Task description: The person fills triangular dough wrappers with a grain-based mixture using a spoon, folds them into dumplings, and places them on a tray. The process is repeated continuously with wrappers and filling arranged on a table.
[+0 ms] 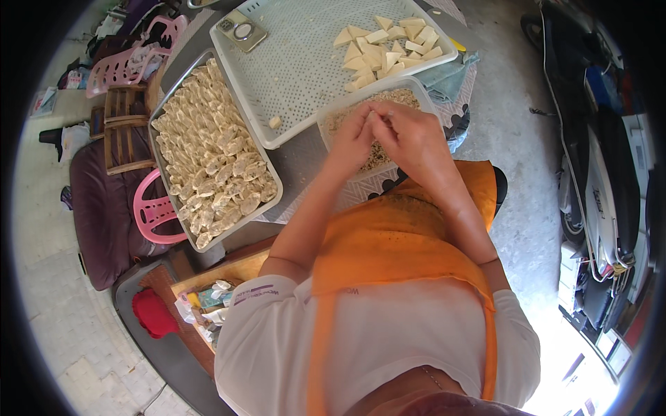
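Note:
My left hand (355, 136) and my right hand (413, 130) meet at the fingertips above a clear plastic tub (329, 136). Between the fingers shows a bit of a small pale piece (372, 116), mostly hidden by them. The tub holds a crumbly brown minced filling (379, 157). Beyond it, a white perforated plastic tray (291, 67) carries a pile of cut pale tofu pieces (372, 52), many triangular. To the left, a metal tray (278, 182) is packed with rows of filled pale pieces (208, 140), their speckled filling showing.
A phone (241, 31) and one small tofu bit (274, 122) lie in the white tray. A blue-green cloth (447, 78) rests beside its right corner. Pink plastic chairs (151, 208) and a dark cushion (106, 208) stand left; a motor scooter (598, 171) is parked right.

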A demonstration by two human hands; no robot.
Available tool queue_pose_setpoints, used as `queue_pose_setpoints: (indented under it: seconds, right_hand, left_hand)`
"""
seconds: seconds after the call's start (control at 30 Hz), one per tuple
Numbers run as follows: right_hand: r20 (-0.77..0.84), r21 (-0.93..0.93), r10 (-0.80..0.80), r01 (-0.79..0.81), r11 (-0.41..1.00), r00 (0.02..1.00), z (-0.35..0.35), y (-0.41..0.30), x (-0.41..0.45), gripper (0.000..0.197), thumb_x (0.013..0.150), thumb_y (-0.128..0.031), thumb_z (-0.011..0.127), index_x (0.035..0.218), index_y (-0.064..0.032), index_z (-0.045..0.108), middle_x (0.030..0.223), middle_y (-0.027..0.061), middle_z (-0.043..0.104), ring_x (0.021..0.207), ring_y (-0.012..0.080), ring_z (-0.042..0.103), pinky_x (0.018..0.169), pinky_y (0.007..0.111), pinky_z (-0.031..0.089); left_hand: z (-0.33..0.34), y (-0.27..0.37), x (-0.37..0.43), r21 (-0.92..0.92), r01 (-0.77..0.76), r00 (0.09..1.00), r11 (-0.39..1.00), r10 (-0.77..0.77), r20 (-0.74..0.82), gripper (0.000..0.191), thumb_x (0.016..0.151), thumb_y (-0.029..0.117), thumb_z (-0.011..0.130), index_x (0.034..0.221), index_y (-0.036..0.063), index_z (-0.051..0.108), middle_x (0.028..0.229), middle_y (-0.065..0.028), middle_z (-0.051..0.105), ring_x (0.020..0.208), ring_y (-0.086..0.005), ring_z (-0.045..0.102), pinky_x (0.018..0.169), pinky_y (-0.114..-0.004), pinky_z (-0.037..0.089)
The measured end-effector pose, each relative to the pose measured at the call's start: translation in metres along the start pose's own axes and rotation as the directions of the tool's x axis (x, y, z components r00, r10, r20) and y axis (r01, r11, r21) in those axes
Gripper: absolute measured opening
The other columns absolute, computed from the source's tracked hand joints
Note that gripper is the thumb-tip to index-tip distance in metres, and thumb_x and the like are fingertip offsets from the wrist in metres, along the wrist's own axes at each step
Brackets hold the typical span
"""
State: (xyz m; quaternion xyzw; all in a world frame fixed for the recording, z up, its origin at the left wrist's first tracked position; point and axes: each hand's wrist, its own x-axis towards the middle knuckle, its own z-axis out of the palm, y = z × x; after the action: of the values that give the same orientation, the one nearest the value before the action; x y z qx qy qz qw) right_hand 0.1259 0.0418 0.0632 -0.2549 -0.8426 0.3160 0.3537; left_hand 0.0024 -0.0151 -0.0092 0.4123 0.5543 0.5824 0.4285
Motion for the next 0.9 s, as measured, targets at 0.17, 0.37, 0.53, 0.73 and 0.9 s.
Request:
queue_pose_setpoints:
  seconds: [0.17,0.37,0.53,0.73,0.9]
  right_hand:
    - [0.049,-0.085,-0.041,0.045,0.995,0.998,-0.005,-0.006,0.008,0.015,0.085,-0.013,0.057,0.082,0.0015,0.059,0.072,0.0141,0.061,0.067,0.0335,0.061,0.062,0.041,0.049]
    - [-0.287,0.024,-0.022,0.03,0.999,0.958,-0.033,-0.009,0.002,0.013,0.083,-0.004,0.063,0.072,0.0032,0.059,0.069,0.0093,0.064,0.053,0.019,0.06,0.047,0.029,0.047]
    - [-0.165,0.464,0.434,-0.319,0.827,0.886,-0.026,0.018,-0.011,0.02,0.093,-0.013,0.056,0.079,0.0008,0.06,0.064,0.0045,0.061,0.053,0.0074,0.057,0.048,0.022,0.044]
    - [-0.055,0.688,0.627,-0.425,0.588,0.777,-0.023,0.043,-0.026,0.022,0.097,-0.02,0.05,0.089,-0.003,0.061,0.065,0.0027,0.061,0.055,0.0072,0.054,0.051,0.021,0.046]
    - [-0.023,0.788,0.523,-0.307,0.534,0.852,0.002,0.08,-0.03,0.019,0.094,-0.019,0.053,0.097,-0.0003,0.058,0.075,0.0044,0.063,0.063,0.0152,0.061,0.058,0.03,0.052]
  left_hand:
    - [0.0,0.016,0.001,0.501,-0.329,0.934,0.801,0.355,0.045,0.02,0.095,0.007,0.041,0.111,0.0027,0.053,0.09,-0.0033,0.057,0.078,-0.0174,0.055,0.074,-0.033,0.048]
    - [-0.013,0.019,0.002,-0.059,0.18,0.983,0.982,-0.181,-0.028,0.019,0.098,0.014,0.042,0.106,0.0029,0.054,0.091,-0.0051,0.059,0.083,-0.018,0.059,0.072,-0.034,0.051]
    - [-0.009,0.018,0.001,-0.604,0.218,0.965,0.767,-0.262,0.014,0.024,0.099,0.016,0.038,0.111,0.0019,0.053,0.088,-0.0062,0.055,0.082,-0.0151,0.055,0.075,-0.032,0.05]
    - [0.002,0.021,0.01,-0.333,0.236,0.971,0.913,-0.233,0.05,0.026,0.096,0.015,0.049,0.121,0.007,0.051,0.098,-0.0022,0.057,0.094,-0.012,0.054,0.08,-0.029,0.046]
    - [-0.01,-0.014,0.015,-0.496,0.162,0.98,0.853,-0.199,-0.022,0.023,0.092,0.009,0.055,0.114,0.0018,0.054,0.098,-0.0051,0.059,0.079,-0.0126,0.055,0.065,-0.024,0.048]
